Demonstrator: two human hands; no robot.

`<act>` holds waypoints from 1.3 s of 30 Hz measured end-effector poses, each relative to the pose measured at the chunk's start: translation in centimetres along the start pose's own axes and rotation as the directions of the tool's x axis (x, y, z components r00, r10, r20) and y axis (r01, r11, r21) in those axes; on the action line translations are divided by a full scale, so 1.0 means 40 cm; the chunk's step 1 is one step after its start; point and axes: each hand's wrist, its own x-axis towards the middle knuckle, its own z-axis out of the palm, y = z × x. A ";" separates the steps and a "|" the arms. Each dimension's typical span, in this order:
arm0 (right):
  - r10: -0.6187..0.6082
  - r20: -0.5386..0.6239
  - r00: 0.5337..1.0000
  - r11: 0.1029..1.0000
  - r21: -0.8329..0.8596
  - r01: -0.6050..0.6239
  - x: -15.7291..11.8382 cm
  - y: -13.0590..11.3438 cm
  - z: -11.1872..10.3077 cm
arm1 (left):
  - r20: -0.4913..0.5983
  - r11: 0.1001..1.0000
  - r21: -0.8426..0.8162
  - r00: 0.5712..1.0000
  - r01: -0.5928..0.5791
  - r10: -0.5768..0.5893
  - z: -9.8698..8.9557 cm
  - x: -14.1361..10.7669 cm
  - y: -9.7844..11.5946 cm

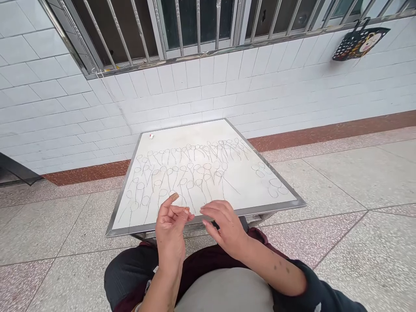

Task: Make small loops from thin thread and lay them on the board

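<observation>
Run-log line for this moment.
left hand: partly curled, contents unclear | right hand: open | looped wires: mostly rows, on white table

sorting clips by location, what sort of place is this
Probably a walkway or porch alongside a building, though the view doesn't settle whether it is roofed. The signs are the barred window, the white tiled wall below it and the speckled floor.

Thin, long-tailed wire loops [193, 173] lie mostly in rows on a tabletop [250, 182].

contents of left grip [172, 223] unclear, window [186, 26] cropped above
</observation>
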 end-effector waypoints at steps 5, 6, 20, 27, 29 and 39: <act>-0.040 0.188 0.981 0.985 -0.160 0.071 0.005 -0.003 0.006 | 0.013 1.000 0.001 1.000 0.017 -0.017 -0.001 -0.004 -0.001; -0.030 0.202 0.979 0.980 -0.186 0.068 0.003 -0.002 0.009 | 0.006 1.000 0.005 1.000 0.025 -0.025 -0.002 -0.004 -0.003; -0.009 0.282 0.959 0.958 -0.273 0.089 -0.038 0.022 0.040 | -0.045 0.998 0.057 0.999 -0.015 0.018 -0.041 0.030 0.009; -0.021 0.290 0.957 0.957 -0.270 0.103 -0.062 0.026 0.049 | -0.094 0.999 0.029 0.995 -0.019 0.021 -0.046 0.035 0.001; -0.015 0.295 0.955 0.969 -0.231 0.086 -0.066 0.023 0.053 | -0.120 1.000 0.010 0.993 -0.022 0.023 -0.046 0.035 0.000; 0.020 0.302 0.953 0.993 -0.118 0.017 -0.086 0.028 0.068 | -0.206 0.999 0.002 0.978 -0.039 0.038 -0.037 0.029 0.001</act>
